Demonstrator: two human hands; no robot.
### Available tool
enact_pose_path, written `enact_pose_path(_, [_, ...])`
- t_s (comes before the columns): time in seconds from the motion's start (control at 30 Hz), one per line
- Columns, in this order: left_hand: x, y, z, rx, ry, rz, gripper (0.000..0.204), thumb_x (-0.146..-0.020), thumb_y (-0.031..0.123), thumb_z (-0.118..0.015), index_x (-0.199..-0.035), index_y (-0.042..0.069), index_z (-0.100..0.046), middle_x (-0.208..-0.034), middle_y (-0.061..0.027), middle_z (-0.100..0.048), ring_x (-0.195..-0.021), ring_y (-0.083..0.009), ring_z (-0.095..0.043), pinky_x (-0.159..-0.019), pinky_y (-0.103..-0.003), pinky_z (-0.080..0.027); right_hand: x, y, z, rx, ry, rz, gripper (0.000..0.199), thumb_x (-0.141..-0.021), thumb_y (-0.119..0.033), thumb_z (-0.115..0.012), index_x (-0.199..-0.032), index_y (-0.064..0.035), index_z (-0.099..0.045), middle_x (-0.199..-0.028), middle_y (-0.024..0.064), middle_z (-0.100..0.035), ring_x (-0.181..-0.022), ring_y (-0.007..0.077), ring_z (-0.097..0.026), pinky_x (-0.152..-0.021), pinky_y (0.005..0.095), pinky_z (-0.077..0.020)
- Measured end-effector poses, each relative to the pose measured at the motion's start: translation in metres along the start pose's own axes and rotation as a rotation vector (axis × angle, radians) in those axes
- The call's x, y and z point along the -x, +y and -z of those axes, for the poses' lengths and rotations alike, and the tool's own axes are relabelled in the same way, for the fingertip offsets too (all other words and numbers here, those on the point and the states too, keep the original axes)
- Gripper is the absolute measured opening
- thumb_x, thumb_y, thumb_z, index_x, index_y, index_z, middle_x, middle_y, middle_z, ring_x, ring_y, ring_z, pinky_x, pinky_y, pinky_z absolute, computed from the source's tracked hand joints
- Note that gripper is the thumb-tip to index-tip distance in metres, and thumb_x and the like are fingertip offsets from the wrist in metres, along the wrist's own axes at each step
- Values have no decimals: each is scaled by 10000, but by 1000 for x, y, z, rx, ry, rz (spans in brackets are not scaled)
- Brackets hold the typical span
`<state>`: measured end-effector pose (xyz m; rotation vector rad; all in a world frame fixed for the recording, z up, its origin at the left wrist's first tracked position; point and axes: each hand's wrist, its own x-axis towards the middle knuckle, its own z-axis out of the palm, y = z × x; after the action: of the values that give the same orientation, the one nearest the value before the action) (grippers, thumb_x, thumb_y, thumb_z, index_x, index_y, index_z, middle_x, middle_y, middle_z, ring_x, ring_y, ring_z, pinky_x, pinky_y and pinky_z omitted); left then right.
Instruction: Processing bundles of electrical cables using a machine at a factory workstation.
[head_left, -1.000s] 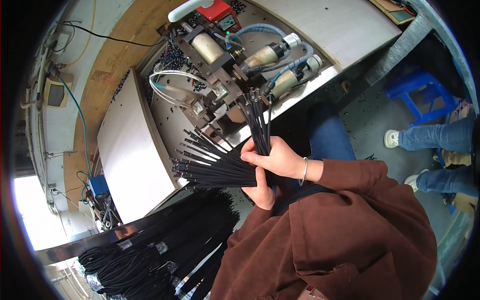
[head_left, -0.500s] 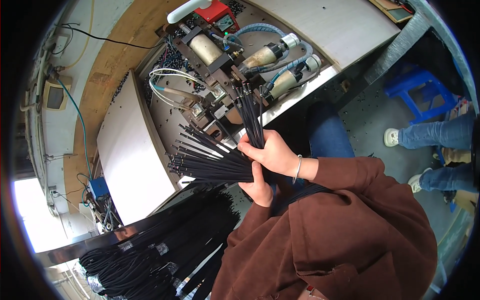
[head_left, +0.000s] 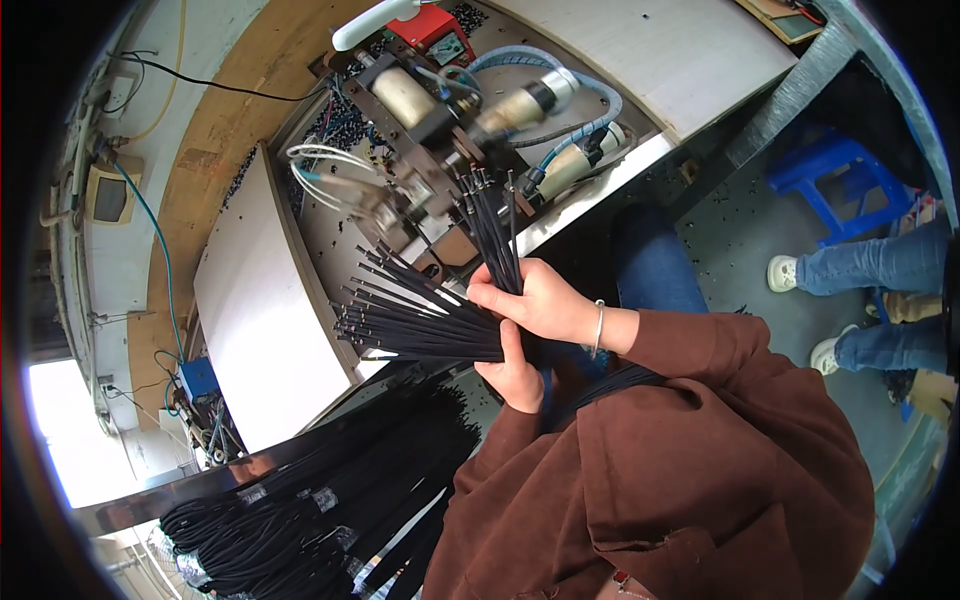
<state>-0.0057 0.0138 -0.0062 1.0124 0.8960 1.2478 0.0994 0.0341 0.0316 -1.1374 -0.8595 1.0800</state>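
My left hand [head_left: 516,372] is closed around a thick bunch of black cords [head_left: 425,335], whose ends fan out to the left. Just above it, my right hand [head_left: 545,300] grips a smaller bunch of black cords [head_left: 494,232] that points up toward the machine. The cord ends in both bunches look like short, stiff tips. In front of the hands stands a bench machine [head_left: 400,92] with metal cylinders and hoses. Its middle parts are blurred by motion, close to the tips of the right-hand cords.
A large bundle of black cords [head_left: 330,490] hangs at the lower left. Pale boards [head_left: 265,310] flank the machine, with a red box [head_left: 435,32] behind it. At right are a blue stool [head_left: 840,185] and another person's legs [head_left: 870,268]. Small black bits litter the floor.
The machine's cylinder and the clamp-like parts near the cords have shifted and are blurred. Both hands have moved slightly left, still holding their bunches.
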Motion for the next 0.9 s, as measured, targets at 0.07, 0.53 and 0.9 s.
enact_pose_path(0.07, [1, 2, -2, -3, -5, -6, 307, -840, 56, -555, -1124, -43, -498, -1104, -85, -537, -964, -145, -534, -842, -268, -422, 2, -1, 1, -54, -77, -26, 218, -791, -203, -643, -853, 1, -601, -736, 65, -619, -683, 104, -571, -644, 258, -465])
enact_pose_path(0.53, [8, -7, 7, -58, -74, -40, 326, -848, 69, -548, -1151, -27, -477, -1121, -82, -525, -1003, -157, -520, -878, -285, -403, 16, -5, 3, -35, 8, -13, 169, -814, -172, -615, -824, -5, -598, -661, 37, -599, -613, 86, -556, -588, 235, -456])
enact_pose_path(0.9, [3, -4, 6, -6, -43, -30, 327, -857, 77, -542, -1160, -26, -477, -1123, -85, -534, -996, -158, -532, -875, -286, -412, 5, -8, -7, -26, 39, -67, 164, -830, -145, -588, -759, 3, -583, -604, 21, -566, -563, 68, -524, -537, 221, -430])
